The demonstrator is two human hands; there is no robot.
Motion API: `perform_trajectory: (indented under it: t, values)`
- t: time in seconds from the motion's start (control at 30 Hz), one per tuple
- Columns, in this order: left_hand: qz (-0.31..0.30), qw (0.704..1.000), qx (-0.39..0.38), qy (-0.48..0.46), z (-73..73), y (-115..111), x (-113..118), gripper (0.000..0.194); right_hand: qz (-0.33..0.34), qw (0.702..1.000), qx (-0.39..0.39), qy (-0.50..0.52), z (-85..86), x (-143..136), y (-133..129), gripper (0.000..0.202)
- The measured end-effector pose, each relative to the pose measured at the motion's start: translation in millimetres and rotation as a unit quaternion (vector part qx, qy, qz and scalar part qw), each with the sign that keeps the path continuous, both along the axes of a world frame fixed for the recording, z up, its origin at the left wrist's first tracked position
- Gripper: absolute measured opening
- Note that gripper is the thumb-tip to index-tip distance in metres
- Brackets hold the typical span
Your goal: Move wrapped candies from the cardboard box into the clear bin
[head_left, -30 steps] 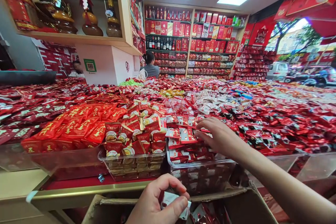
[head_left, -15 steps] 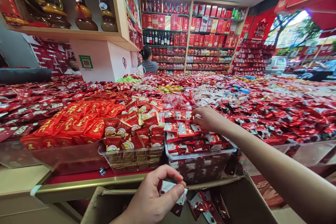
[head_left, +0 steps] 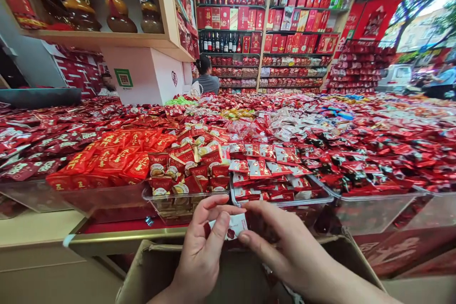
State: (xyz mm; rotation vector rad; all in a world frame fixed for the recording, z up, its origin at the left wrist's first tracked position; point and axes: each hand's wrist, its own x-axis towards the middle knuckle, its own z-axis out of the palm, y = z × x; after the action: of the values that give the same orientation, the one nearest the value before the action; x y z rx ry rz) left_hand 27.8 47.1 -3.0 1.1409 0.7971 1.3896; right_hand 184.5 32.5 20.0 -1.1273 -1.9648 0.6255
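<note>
A small white and red candy packet [head_left: 233, 226] is between my two hands, above an open cardboard box [head_left: 142, 266]. My left hand [head_left: 204, 247] is closed on its left part, thumb on top. My right hand [head_left: 281, 242] pinches its right end between thumb and fingers. Just beyond my hands stands a clear plastic bin [head_left: 326, 198] with rows of red and white packets [head_left: 260, 168]. To its left is a bin of durian packets [head_left: 188, 166]. Some packets inside the cardboard box are partly hidden by my right hand.
Bright red packets [head_left: 110, 156] fill a bin at the left. Heaps of wrapped sweets [head_left: 377, 152] spread right and behind. A display cabinet [head_left: 107, 40] overhangs the upper left. A person [head_left: 206, 76] is near the back shelves.
My right hand has come back from the packets in the bin to the packet in my left hand. My left hand has risen slightly, and the view has shifted.
</note>
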Motion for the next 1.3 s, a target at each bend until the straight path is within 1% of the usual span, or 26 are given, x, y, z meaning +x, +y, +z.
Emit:
perform_trajectory:
  t: [0.07, 0.17, 0.23, 0.33, 0.43, 0.53, 0.63, 0.77, 0.83, 0.93, 1.0, 1.1, 1.17, 1.27, 1.3]
  values:
    - [-0.001, 1.000, -0.002, 0.003, 1.9, -3, 1, 0.026, 0.036, 0.995, -0.053, 0.070, -11.4, -6, -1, 0.025]
    - [-0.013, 1.000, -0.012, -0.007, 4.6, -8, 3, 0.028, 0.066, 0.980, -0.094, 0.163, -18.1, -5, 2, 0.019]
    - [-0.037, 0.999, -0.016, -0.027, 5.1, -9, 3, 0.030, 0.056, 0.971, -0.119, 0.200, -17.7, -1, 3, 0.016]
    - [-0.082, 0.995, -0.009, -0.052, 4.5, -6, 1, 0.034, 0.037, 0.944, -0.188, 0.269, -14.7, 4, 2, 0.024]
    - [-0.099, 0.995, -0.031, -0.007, 4.5, -2, 0, 0.035, 0.038, 0.916, -0.227, 0.330, -12.8, 6, 0, 0.030]
    - [-0.105, 0.991, -0.076, 0.033, 5.4, 1, 0, 0.032, 0.037, 0.910, -0.223, 0.348, -13.2, 8, -1, 0.030]
    - [-0.112, 0.991, -0.074, 0.011, 6.8, 1, 1, 0.034, 0.023, 0.908, -0.226, 0.353, -13.8, 9, -1, 0.029]
    - [-0.118, 0.989, -0.089, -0.006, 9.4, -2, 2, 0.028, 0.003, 0.905, -0.237, 0.353, -12.7, 9, -2, 0.034]
    - [-0.113, 0.990, -0.080, 0.002, 10.4, -4, 2, 0.024, 0.015, 0.906, -0.234, 0.354, -12.8, 9, -2, 0.033]
    - [-0.092, 0.995, -0.035, 0.021, 11.2, -6, 2, 0.024, 0.057, 0.905, -0.198, 0.372, -15.3, 9, -4, 0.028]
    - [-0.096, 0.995, -0.020, 0.029, 11.0, -6, 2, 0.025, 0.070, 0.919, -0.163, 0.353, -18.0, 10, -5, 0.023]
    - [-0.110, 0.993, -0.017, 0.040, 9.6, -6, 1, 0.026, 0.054, 0.947, -0.135, 0.288, -22.4, 10, -6, 0.016]
    - [-0.091, 0.995, -0.015, 0.043, 8.5, -6, 1, 0.027, 0.045, 0.948, -0.123, 0.291, -25.4, 7, -7, 0.022]
    - [-0.079, 0.996, -0.029, 0.028, 8.6, -7, 2, 0.029, 0.049, 0.941, -0.088, 0.324, -30.8, 2, -8, 0.046]
    - [-0.084, 0.996, -0.037, 0.020, 9.0, -7, 3, 0.029, 0.049, 0.941, -0.073, 0.328, -32.8, -1, -9, 0.049]
